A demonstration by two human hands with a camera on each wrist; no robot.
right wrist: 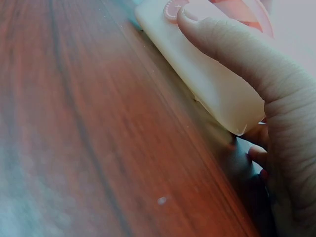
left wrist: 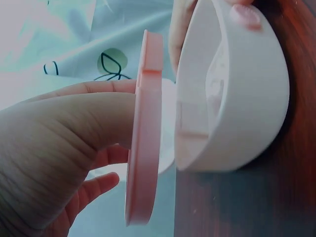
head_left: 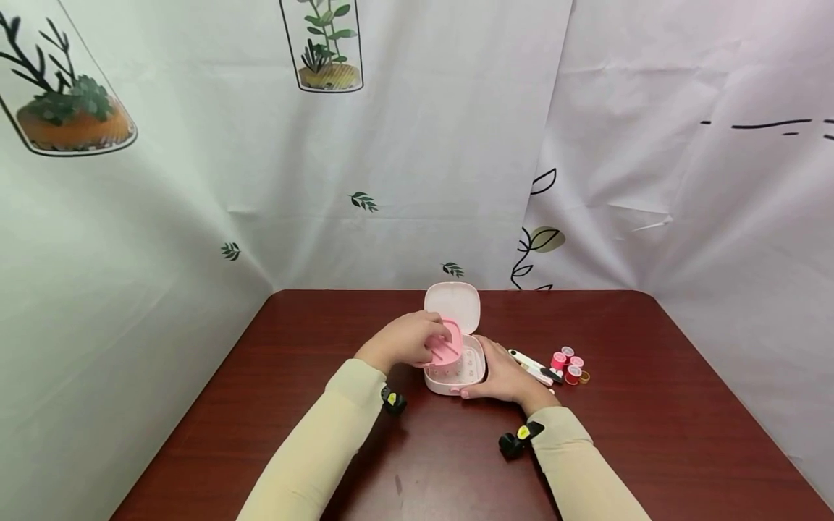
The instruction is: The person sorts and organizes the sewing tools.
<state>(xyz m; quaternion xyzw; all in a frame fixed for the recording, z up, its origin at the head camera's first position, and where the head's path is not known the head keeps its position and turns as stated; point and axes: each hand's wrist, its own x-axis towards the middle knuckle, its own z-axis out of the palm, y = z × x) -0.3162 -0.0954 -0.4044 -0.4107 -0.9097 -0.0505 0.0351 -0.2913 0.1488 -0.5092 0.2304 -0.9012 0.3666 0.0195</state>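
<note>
A pale pink box (head_left: pixel 446 389) stands on the table with its lid (head_left: pixel 454 305) raised at the back. Small raised pegs dot its floor. My left hand (head_left: pixel 407 340) holds a darker pink tray (head_left: pixel 449 353) tilted above the box's left part. In the left wrist view, that tray (left wrist: pixel 146 148) is apart from the box wall (left wrist: pixel 252 84), and its inner face is hidden. My right hand (head_left: pixel 504 376) grips the box's right side. In the right wrist view, the thumb (right wrist: pixel 232 47) lies along the front, touching the round pink button (right wrist: pixel 174 9).
Right of the box lie long white tools (head_left: pixel 531 362), one with a dark end, partly behind my right hand. Several red and pink thread spools (head_left: pixel 573 374) stand beyond them, beside a small brownish-gold round item (head_left: pixel 584 377). A printed cloth (head_left: pixel 417 145) hangs behind the table.
</note>
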